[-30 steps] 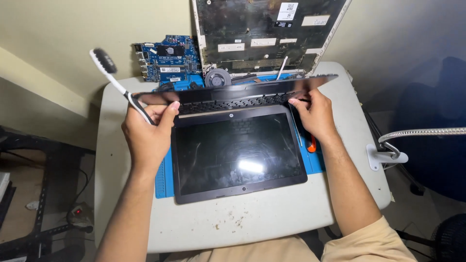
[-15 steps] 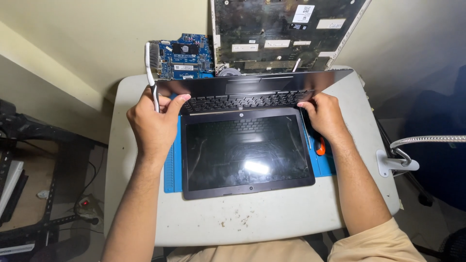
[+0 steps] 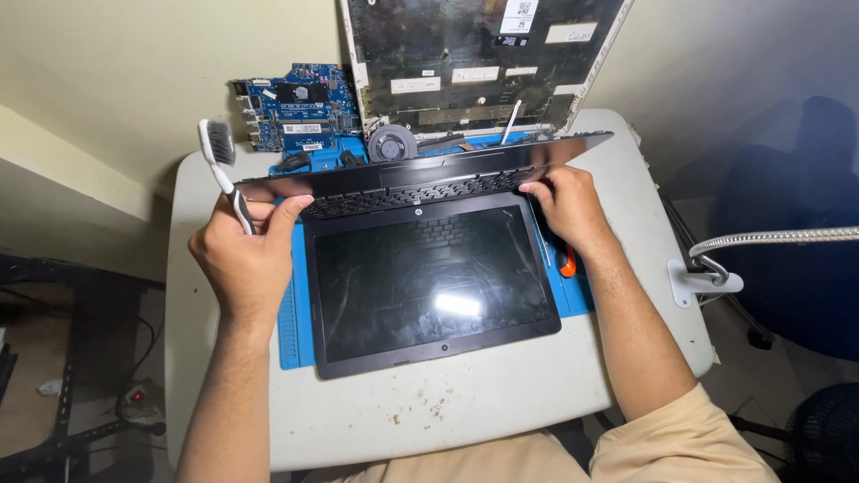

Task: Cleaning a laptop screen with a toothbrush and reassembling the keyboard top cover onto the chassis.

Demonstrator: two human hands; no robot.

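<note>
My left hand [image 3: 246, 259] pinches the keyboard deck's [image 3: 420, 179] left end with a toothbrush [image 3: 219, 161] tucked upright alongside; my right hand [image 3: 568, 210] clamps the right end. The deck, tilted over the laptop screen [image 3: 429, 282] between my grips, runs lengthwise hand to hand, keys facing down.

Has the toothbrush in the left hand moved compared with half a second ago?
Yes. The toothbrush has tilted left, its head swinging away from the blue circuit board it was beside.

A stained white table [image 3: 429, 420] carries a blue work mat [image 3: 295, 344]; a lamp clamp [image 3: 702, 282] grips its edge.
</note>
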